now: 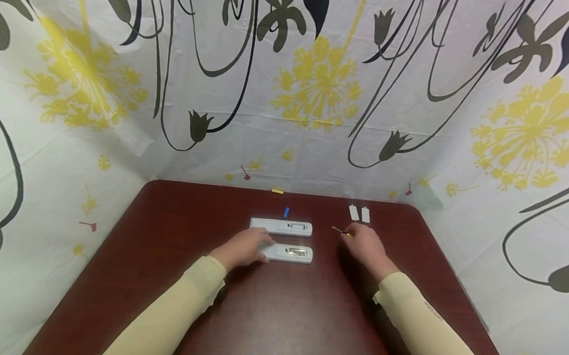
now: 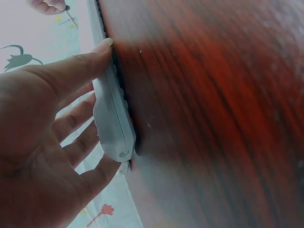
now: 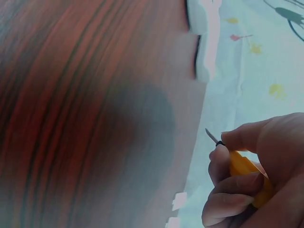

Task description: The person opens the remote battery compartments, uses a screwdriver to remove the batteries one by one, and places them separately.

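Two white remote controls lie face down across the table, one behind the other, each with its battery compartment uncovered. My left hand (image 1: 245, 248) grips the left end of the nearer remote control (image 1: 279, 256). In the left wrist view the thumb presses one long edge of that remote and the fingers lie along the other side. The farther remote control (image 1: 272, 225) sits just beyond. To the right of both, my right hand (image 1: 364, 245) holds a small screwdriver (image 3: 241, 164) by its yellow handle. Its thin metal tip points left, apart from the remotes.
Two white battery covers (image 1: 354, 212) lie side by side behind the right hand. A small blue cylinder, perhaps a battery (image 1: 286, 212), is beyond the remotes. Another small yellow cylinder (image 1: 277, 191) lies at the back edge of the dark red table (image 1: 189, 209), before a patterned cloth (image 1: 285, 161).
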`<state>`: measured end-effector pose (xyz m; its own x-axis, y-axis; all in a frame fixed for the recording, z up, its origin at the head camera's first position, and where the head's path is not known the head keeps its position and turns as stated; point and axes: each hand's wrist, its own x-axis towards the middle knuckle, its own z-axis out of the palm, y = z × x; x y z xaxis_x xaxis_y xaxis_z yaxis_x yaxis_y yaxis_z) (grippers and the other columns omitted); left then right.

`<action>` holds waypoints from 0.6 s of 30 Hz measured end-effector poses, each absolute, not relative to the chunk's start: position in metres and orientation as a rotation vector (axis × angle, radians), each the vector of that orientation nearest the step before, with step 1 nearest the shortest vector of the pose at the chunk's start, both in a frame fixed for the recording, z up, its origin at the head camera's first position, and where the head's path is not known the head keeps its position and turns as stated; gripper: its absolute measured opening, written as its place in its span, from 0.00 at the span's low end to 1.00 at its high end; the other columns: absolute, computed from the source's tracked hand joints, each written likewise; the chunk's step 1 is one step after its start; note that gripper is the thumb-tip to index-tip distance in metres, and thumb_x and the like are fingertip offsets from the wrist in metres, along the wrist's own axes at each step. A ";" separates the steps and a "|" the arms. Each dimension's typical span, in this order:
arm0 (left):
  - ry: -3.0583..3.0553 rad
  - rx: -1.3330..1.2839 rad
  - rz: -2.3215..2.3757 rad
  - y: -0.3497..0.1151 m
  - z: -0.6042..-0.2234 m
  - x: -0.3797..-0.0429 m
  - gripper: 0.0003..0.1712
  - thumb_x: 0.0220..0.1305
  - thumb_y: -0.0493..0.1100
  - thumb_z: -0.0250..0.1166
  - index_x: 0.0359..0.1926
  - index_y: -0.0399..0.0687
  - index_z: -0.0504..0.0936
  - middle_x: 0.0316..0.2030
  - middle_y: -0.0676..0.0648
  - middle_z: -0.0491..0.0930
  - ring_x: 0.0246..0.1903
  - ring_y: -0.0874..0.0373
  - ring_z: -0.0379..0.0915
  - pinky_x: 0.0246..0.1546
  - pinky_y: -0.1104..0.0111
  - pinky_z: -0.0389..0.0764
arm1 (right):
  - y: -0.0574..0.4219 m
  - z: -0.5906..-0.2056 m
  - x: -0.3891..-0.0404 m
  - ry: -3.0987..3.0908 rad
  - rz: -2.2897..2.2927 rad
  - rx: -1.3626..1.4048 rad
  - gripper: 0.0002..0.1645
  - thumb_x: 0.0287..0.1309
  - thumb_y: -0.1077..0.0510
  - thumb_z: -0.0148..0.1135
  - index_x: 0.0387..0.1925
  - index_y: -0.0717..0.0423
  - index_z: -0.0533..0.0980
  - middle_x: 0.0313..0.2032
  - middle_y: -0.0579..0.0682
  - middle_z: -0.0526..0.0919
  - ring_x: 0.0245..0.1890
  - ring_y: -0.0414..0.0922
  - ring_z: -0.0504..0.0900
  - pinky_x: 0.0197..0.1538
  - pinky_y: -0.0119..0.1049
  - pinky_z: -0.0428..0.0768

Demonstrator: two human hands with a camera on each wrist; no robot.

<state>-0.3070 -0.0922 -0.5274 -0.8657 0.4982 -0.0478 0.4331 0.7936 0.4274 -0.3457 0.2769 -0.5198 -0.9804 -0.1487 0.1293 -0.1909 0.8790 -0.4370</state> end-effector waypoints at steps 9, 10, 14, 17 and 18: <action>2.827 0.740 0.604 -0.092 -0.528 -0.307 0.26 0.71 0.46 0.80 0.67 0.48 0.88 0.67 0.46 0.83 0.70 0.49 0.75 0.74 0.53 0.73 | 0.262 -0.512 -0.336 -3.019 0.757 0.337 0.12 0.75 0.52 0.70 0.47 0.57 0.88 0.43 0.52 0.91 0.41 0.51 0.86 0.50 0.56 0.85; 2.827 0.740 0.604 -0.092 -0.528 -0.307 0.27 0.70 0.46 0.80 0.67 0.48 0.88 0.66 0.46 0.83 0.70 0.49 0.75 0.74 0.53 0.73 | 0.259 -0.510 -0.334 -3.028 0.761 0.354 0.12 0.75 0.51 0.70 0.47 0.56 0.89 0.43 0.51 0.91 0.40 0.50 0.86 0.50 0.55 0.85; 2.821 0.745 0.614 -0.093 -0.528 -0.308 0.27 0.70 0.46 0.80 0.67 0.48 0.88 0.66 0.46 0.83 0.70 0.48 0.76 0.74 0.52 0.73 | 0.249 -0.505 -0.326 -3.059 0.760 0.437 0.11 0.74 0.49 0.71 0.45 0.52 0.90 0.40 0.47 0.90 0.37 0.45 0.84 0.47 0.51 0.86; 2.817 0.750 0.629 -0.093 -0.528 -0.308 0.26 0.70 0.45 0.80 0.66 0.48 0.88 0.66 0.45 0.83 0.70 0.48 0.75 0.74 0.52 0.73 | 0.241 -0.499 -0.320 -3.072 0.771 0.475 0.10 0.74 0.49 0.72 0.41 0.50 0.90 0.36 0.44 0.89 0.34 0.44 0.84 0.44 0.48 0.86; 2.816 0.752 0.633 -0.093 -0.528 -0.308 0.26 0.70 0.45 0.80 0.66 0.47 0.88 0.66 0.45 0.83 0.70 0.47 0.75 0.74 0.52 0.73 | 0.239 -0.498 -0.318 -3.078 0.777 0.484 0.09 0.73 0.50 0.73 0.39 0.50 0.90 0.34 0.44 0.89 0.33 0.44 0.83 0.43 0.47 0.85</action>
